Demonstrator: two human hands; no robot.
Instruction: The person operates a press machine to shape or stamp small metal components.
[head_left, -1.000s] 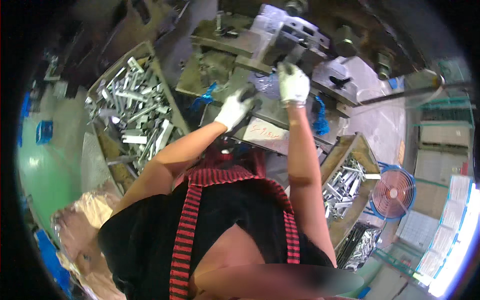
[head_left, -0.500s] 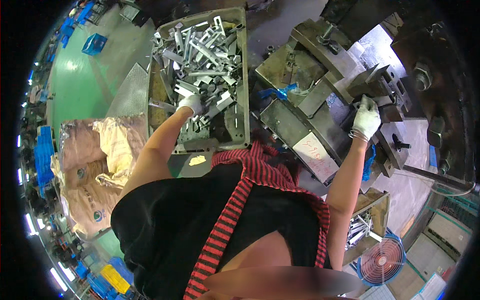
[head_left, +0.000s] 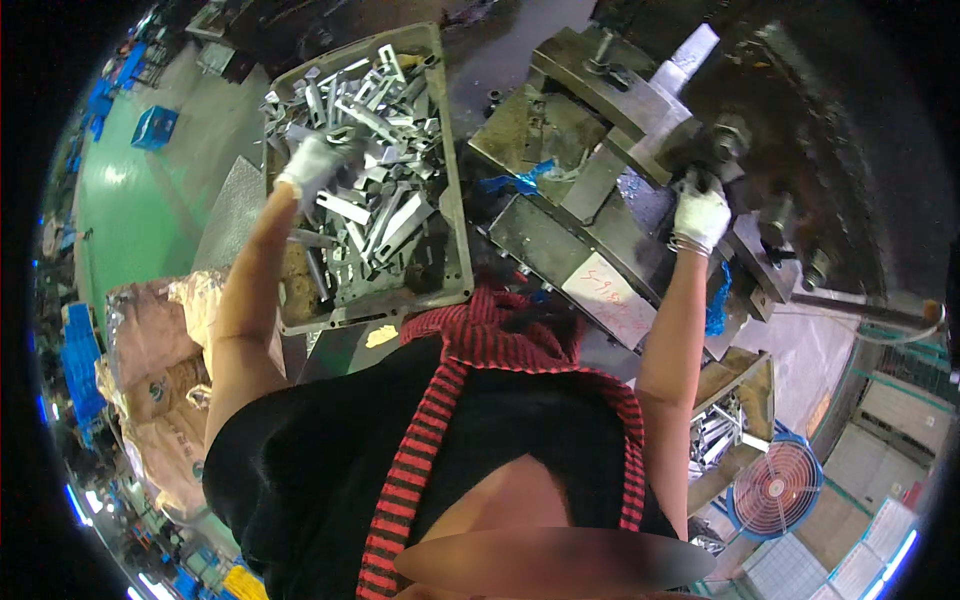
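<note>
My left hand (head_left: 312, 165), in a white glove, is over the left part of a worn metal tray (head_left: 452, 210) heaped with silver metal channel pieces (head_left: 405, 222). Its fingers are smeared by motion beside the pieces, and whether they grip one is unclear. On the right, my gloved right hand (head_left: 702, 215) reaches to a dark steel die (head_left: 600, 185), fingers curled in at its far right part. Whatever those fingers hold is hidden. Close above that hand is a dark bolted machine part (head_left: 800, 130).
Blue plastic scraps (head_left: 525, 180) lie on the die, near a white marked label (head_left: 610, 295). At lower right are another bin (head_left: 765, 385) of metal pieces and a round fan (head_left: 775, 487). Brown paper sacks (head_left: 165, 390) stand at the left.
My left hand has moved up and left across the pieces. The view has shifted. The dark bolted part now covers more of the die near my right hand, which stays at the die.
</note>
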